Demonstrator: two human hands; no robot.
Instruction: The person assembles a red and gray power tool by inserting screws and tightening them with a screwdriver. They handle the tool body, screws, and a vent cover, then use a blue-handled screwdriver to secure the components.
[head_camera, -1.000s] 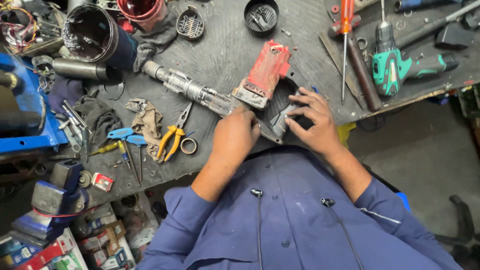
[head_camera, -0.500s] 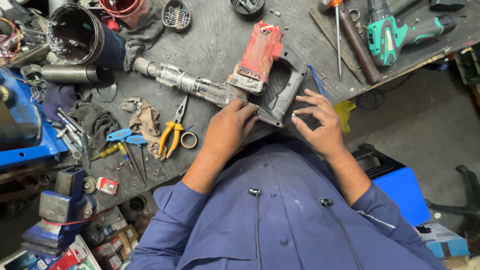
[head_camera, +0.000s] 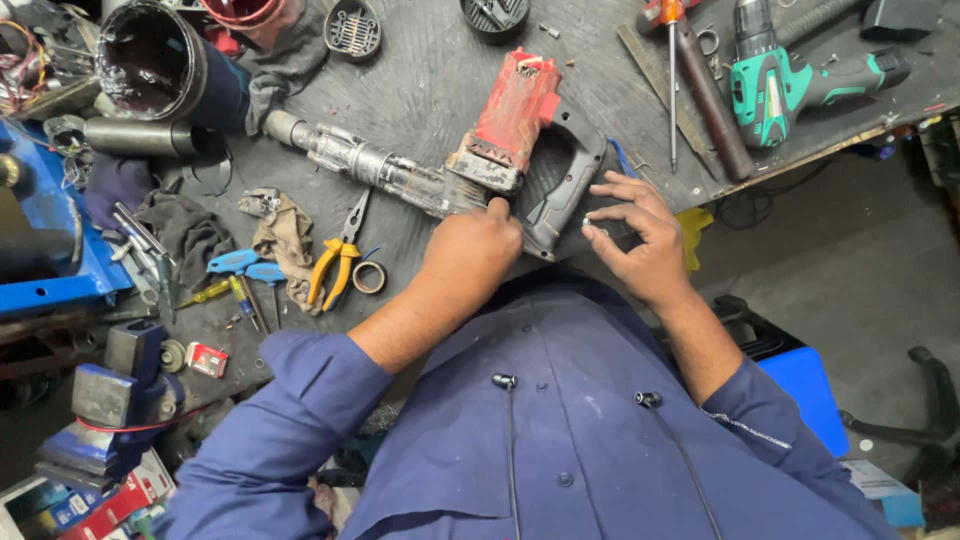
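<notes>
A red and grey hammer drill (head_camera: 505, 130) lies on the dark workbench (head_camera: 430, 70), its long metal nose pointing left and its dark handle (head_camera: 565, 190) toward me. My left hand (head_camera: 470, 250) rests curled against the drill body just below the red housing, thumb touching it. My right hand (head_camera: 635, 235) hovers at the handle's right side, with a small screw (head_camera: 588, 218) pinched between thumb and forefinger. Whether the left hand grips anything is hidden.
Orange-handled pliers (head_camera: 335, 262), a tape ring (head_camera: 368, 277), blue-handled cutters (head_camera: 240, 265) and rags lie left of the drill. A green cordless drill (head_camera: 790, 80), a screwdriver (head_camera: 672, 70) and a metal bar sit at the right. A black tub (head_camera: 150, 60) stands at the back left. A blue vise (head_camera: 110, 410) is low left.
My left hand has slid up onto the drill body. My right hand has lifted off the handle and now pinches a small screw. The camera view has shifted slightly.
</notes>
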